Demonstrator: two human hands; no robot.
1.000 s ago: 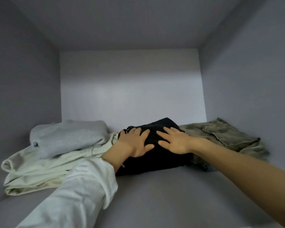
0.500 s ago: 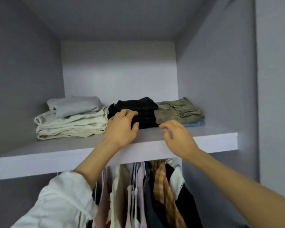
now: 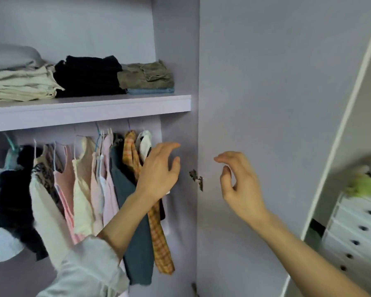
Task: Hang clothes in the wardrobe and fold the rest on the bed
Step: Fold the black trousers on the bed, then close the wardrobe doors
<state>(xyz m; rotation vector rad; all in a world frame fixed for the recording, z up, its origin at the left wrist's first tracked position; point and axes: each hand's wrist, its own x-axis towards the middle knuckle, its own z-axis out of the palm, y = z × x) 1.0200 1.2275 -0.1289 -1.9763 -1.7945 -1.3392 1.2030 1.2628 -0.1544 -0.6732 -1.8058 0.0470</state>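
On the wardrobe shelf (image 3: 90, 108) lie folded piles: a cream and grey stack (image 3: 19, 82) at the left, a black garment (image 3: 88, 77) in the middle, olive trousers (image 3: 147, 77) over a blue piece at the right. Below the shelf, several garments hang on hangers, among them a pink top (image 3: 64, 189), a dark grey piece (image 3: 133, 221) and an orange plaid one (image 3: 159, 232). My left hand (image 3: 160, 171) hovers with relaxed fingers in front of the hanging clothes and holds nothing. My right hand (image 3: 239, 183) floats empty before the open wardrobe door (image 3: 276, 103), fingers loosely curled.
A metal hinge (image 3: 196, 177) sits on the door's inner edge between my hands. At the far right stands a white chest of drawers (image 3: 356, 232) with something green and fluffy on top.
Both hands have left the black garment on the shelf and dropped below shelf level. My view has swung down and to the right, bringing the door and the drawers into sight.
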